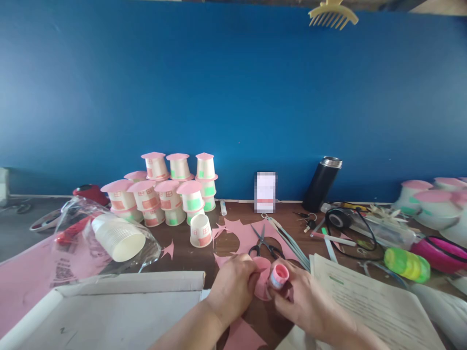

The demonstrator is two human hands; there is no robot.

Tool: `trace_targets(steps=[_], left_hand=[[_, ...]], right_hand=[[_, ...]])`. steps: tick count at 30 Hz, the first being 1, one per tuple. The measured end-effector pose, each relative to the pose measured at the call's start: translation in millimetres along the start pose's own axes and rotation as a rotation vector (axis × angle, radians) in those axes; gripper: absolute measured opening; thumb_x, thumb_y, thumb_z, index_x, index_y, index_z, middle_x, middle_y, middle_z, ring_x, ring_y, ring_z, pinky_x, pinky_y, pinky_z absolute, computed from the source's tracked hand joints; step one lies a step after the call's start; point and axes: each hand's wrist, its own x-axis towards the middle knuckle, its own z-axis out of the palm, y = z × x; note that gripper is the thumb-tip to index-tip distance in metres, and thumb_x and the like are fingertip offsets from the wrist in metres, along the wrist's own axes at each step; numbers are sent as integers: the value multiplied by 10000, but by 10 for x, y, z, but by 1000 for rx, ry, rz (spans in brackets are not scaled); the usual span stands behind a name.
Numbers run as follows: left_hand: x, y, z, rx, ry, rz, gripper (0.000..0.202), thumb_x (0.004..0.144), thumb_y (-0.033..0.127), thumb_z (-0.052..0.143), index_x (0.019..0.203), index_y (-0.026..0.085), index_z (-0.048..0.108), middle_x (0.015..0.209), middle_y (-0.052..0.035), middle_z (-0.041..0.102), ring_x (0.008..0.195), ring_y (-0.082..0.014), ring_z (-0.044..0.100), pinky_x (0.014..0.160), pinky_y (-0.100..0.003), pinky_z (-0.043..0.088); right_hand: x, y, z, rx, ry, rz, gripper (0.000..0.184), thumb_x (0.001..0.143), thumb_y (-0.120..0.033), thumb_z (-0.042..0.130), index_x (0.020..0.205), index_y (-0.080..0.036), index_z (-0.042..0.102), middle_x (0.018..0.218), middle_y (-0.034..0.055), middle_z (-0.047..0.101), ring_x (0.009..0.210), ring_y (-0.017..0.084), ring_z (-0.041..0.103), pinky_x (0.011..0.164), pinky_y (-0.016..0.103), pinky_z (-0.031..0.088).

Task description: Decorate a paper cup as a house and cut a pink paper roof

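My left hand pinches the left edge of a pink paper circle above the table. In my right hand is a small tube with a pink rim, which looks like a glue stick; its round end faces up toward me. The tube is held over the right edge of the circle; whether it touches the paper I cannot tell. Just beyond my hands lie black-handled scissors, blades apart, on a cut-out pink paper sheet. A white paper cup with printed pink windows stands to the left.
Pink-roofed paper cups stand stacked at the back left. Nested cups lie in a plastic bag behind a white box. A phone, a black flask, printed papers and a green-yellow bottle occupy the right.
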Motion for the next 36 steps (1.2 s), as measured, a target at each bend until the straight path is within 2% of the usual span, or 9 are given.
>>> trace_targets(steps=[5,8,11,15,18,20,25,32,36], left_hand=[[16,4,5,4,-13,-12,190,868,156,501,737,178,637,810,-33,656,792,-177,621,749,-280,436],[17,6,10,8,-4,-28,170,850,156,516,745,176,648,820,-38,668,792,-183,628,738,-279,445],[15,5,7,14,-2,-32,154,842,174,533,752,174,658,823,-43,675,781,-188,629,724,-283,451],[22,-6,7,25,-6,-7,176,839,162,525,728,180,661,796,-39,668,767,-186,621,725,-288,446],[24,-15,16,29,-2,19,182,852,165,510,743,192,653,793,-25,660,771,-172,611,733,-277,440],[23,-17,23,35,0,25,182,853,168,507,735,195,642,785,-20,655,760,-167,604,707,-268,436],[23,-7,31,53,-6,17,217,851,167,500,667,183,614,771,-35,659,755,-175,602,684,-270,434],[36,-7,22,64,-14,0,206,854,189,512,681,177,624,781,-38,664,749,-174,611,699,-275,443],[40,-8,27,75,-15,-9,195,852,193,510,709,190,642,783,-32,668,754,-177,616,686,-272,446]], right_hand=[[-39,68,55,7,64,24,93,808,-173,511,754,-223,454,718,-11,574,641,162,538,580,277,408],[-74,154,41,195,67,94,137,867,-253,484,738,-225,446,683,-14,545,624,158,525,545,263,417],[-82,214,2,348,73,81,172,922,-315,427,789,-220,478,727,-5,553,664,164,538,582,266,454],[-60,210,-1,235,47,23,62,892,-224,479,835,-227,504,751,-18,562,694,162,548,654,275,460],[-46,165,21,111,13,-56,61,864,-183,505,830,-232,510,795,-11,598,746,176,578,705,295,457],[-44,137,21,50,3,-107,101,839,-136,500,831,-236,511,819,-7,606,768,181,582,714,303,452],[-69,107,-43,22,-65,-208,322,661,33,475,821,-247,495,836,-28,585,780,165,567,730,291,447],[-116,171,-112,127,14,-143,178,838,-99,479,928,-254,469,874,-16,576,769,159,568,720,291,474],[-93,167,-92,104,-42,-131,229,790,-43,465,888,-250,475,879,-17,594,791,160,582,728,290,476]])
